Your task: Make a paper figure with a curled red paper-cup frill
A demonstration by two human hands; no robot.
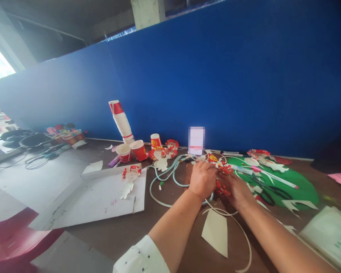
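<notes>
Both hands, left hand [202,179] and right hand [235,188], close their grip on a red paper-cup figure [220,167] above the brown surface [125,231], its fringe half curled. 2 finished figures [162,153] lie near a cup stack [121,121]; cut paper scraps [216,232] remain.

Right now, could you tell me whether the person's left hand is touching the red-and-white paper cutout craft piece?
Touching. The head view shows the left hand closed against the red-and-white paper craft piece, with the right hand gripping it from the other side.
</notes>
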